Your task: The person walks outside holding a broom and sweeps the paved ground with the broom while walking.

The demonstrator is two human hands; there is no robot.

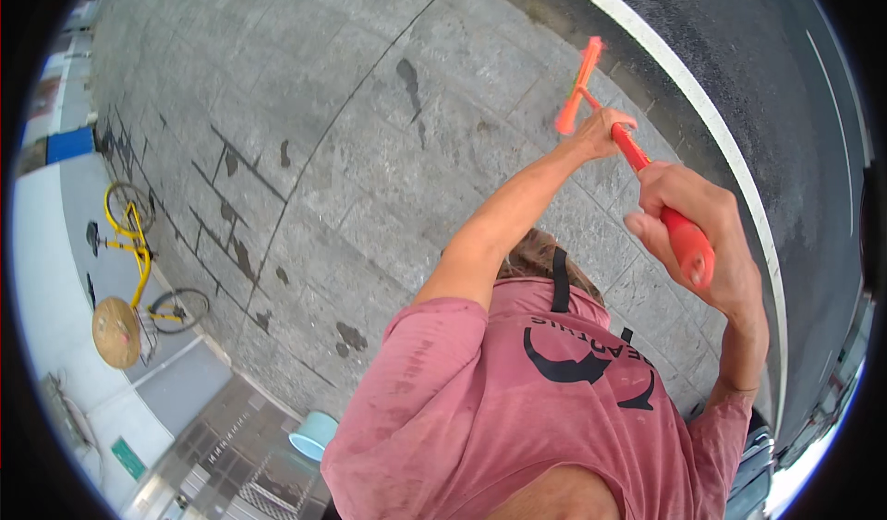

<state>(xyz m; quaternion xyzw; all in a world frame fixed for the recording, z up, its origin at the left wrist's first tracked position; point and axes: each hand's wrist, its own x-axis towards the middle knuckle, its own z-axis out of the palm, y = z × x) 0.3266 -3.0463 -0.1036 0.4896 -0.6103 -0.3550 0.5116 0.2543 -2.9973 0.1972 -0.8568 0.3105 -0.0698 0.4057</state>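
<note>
A red long-handled tool with a T-shaped orange-red head, which looks like a squeegee, is held out over the pavement. My right hand wraps around the thick red handle near its butt end. Farther along the same pole, my left hand grips it closer to the head, with my left arm stretched forward. The head hangs beyond my left hand, near the kerb side; whether it touches the ground, I cannot tell.
Grey stone paving with damp patches surrounds me. To the right, a white line borders the asphalt road. On the left, a yellow bicycle with a straw hat stands by a wall. A light blue basin sits at lower left.
</note>
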